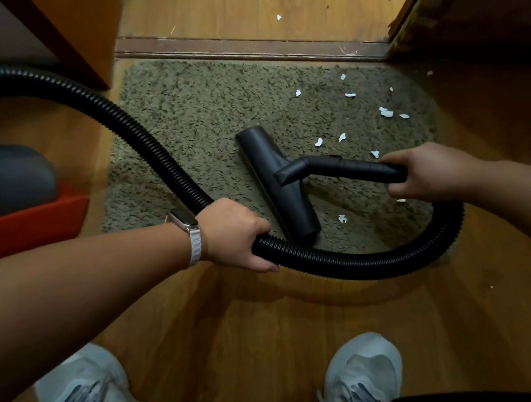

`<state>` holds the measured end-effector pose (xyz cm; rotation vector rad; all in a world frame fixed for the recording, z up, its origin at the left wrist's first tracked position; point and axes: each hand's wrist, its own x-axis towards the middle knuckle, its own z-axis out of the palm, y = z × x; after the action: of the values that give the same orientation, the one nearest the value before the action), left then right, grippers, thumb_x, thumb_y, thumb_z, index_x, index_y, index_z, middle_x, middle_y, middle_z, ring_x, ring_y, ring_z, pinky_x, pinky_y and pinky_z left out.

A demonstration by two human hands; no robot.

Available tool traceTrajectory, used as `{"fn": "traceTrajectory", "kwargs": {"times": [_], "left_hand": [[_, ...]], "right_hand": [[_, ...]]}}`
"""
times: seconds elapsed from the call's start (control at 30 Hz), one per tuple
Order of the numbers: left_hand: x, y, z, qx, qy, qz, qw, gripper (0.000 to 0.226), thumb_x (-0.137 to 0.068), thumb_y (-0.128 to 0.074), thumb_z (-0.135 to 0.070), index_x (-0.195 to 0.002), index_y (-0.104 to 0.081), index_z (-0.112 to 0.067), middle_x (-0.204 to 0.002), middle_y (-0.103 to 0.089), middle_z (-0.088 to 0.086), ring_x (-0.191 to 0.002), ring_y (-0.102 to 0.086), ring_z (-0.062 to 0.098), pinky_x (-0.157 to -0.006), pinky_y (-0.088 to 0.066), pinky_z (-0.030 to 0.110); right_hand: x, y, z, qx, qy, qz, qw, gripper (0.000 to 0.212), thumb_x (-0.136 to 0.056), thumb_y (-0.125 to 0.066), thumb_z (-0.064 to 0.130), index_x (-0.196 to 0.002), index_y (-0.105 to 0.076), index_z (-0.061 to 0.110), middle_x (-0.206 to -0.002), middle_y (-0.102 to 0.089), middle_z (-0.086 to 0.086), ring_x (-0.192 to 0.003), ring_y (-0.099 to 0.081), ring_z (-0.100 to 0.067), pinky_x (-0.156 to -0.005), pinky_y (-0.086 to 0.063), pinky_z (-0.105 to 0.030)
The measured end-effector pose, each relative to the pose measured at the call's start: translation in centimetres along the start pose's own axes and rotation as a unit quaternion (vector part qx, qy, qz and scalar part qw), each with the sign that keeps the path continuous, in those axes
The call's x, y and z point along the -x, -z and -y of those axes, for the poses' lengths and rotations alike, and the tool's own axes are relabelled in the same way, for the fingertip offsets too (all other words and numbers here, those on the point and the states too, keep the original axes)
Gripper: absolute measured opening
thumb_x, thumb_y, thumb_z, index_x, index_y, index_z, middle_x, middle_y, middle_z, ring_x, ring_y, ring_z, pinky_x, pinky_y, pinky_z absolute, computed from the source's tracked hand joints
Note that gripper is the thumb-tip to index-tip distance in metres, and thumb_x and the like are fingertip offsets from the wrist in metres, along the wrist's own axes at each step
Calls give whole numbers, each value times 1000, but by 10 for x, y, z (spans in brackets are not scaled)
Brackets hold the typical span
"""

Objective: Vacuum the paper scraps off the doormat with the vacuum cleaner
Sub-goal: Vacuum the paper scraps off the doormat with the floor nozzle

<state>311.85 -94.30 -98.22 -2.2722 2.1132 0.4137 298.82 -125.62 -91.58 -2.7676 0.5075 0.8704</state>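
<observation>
Wood floor (245, 328) fills most of my feed. A dark threshold strip (249, 48) crosses it at the far end.

Doormat (201, 113): shaggy, olive-grey, lying just this side of the threshold.

Vacuum cleaner (10, 176): grey body at the left edge, beside the mat, with something red (21, 226) under or in front of it; I cannot tell which.

Hose (120, 115): black, ribbed. It arches out of the body, crosses the mat's left part, then loops round the near edge and back up on the right.

Pale sneakers (364, 375): both at the bottom of my view, on bare floor.

Floor nozzle (270, 169): black bar lying diagonally at mid-mat, its short rigid tube (351, 169) pointing right.

Left hand (234, 240): fingers wrapped round the hose at the mat's near edge. There is a watch (184, 222) with a white strap on the wrist.

Right hand (422, 170): fingers curled round the end of the tube, where the hose joins.

Paper scraps (387, 112): small white bits, most on the right half of the mat, far of and right of the nozzle. One lies near the nozzle's near end. A stray scrap (278, 17) sits on the floor beyond the threshold.
</observation>
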Motion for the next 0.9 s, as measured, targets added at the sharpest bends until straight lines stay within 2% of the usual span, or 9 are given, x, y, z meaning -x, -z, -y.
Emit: {"fn": "traceTrajectory", "kwargs": {"times": [0.1,0.23,0.4,0.47,0.6,0.7,0.77,0.9], "left_hand": [[1,-2,2,4,-9,-16,1000,64,-67,-22,-88,-74,-44,-29,-71,-63,-7,-64,-63,17,-54,-43,27],[1,-2,6,5,-7,-20,1000,65,-67,-22,-89,-73,-45,-29,-71,-64,-7,-65,-63,16,-56,-49,28],[-1,-3,9,1,5,-2,1000,66,-68,-21,-89,-75,-46,-28,-71,-61,-8,-65,-62,16,-59,-51,31],[-1,-1,11,5,14,5,1000,63,-72,-29,-88,-75,-47,-27,-69,-58,-9,-64,-60,16,-59,-50,31],[-3,4,16,14,29,-8,999,59,-76,-41,-85,-74,-45,-26,-65,-51,-8,-65,-60,19,-59,-46,29],[-10,7,22,18,7,-37,999,61,-73,-33,-86,-72,-45,-26,-65,-57,-7,-62,-60,18,-54,-41,27],[-15,8,26,7,-6,-49,999,62,-69,-25,-86,-71,-45,-27,-68,-62,-6,-63,-62,18,-54,-44,28],[-17,6,31,-1,5,-39,999,66,-67,-20,-87,-73,-46,-26,-71,-64,-5,-66,-64,20,-55,-43,28]], "right_hand": [[0,-3,10,24,33,16,999,20,-86,-67,32,-105,-62,34,-69,-60,6,-60,-54,-7,-51,-40,-28],[-5,-7,19,53,47,11,997,17,-83,-67,34,-99,-62,32,-67,-58,7,-60,-53,-6,-55,-46,-30],[-15,5,19,8,-13,-8,1000,21,-87,-67,32,-108,-64,30,-71,-61,3,-60,-55,-10,-49,-38,-27],[-21,12,17,-7,-42,-33,999,20,-87,-68,33,-106,-64,30,-72,-60,1,-61,-55,-13,-49,-34,-27],[-28,16,12,-23,-68,-56,996,21,-86,-70,34,-106,-65,28,-73,-60,0,-64,-54,-14,-53,-37,-29],[-30,19,19,-6,-44,-34,998,25,-87,-69,34,-112,-65,30,-73,-61,2,-64,-53,-11,-51,-36,-27],[-30,20,25,15,-21,-15,1000,26,-88,-68,32,-114,-64,32,-72,-61,4,-63,-53,-9,-51,-37,-26],[-36,20,25,21,-26,-29,999,21,-87,-68,33,-108,-65,31,-69,-60,4,-63,-53,-9,-50,-36,-28]]}}
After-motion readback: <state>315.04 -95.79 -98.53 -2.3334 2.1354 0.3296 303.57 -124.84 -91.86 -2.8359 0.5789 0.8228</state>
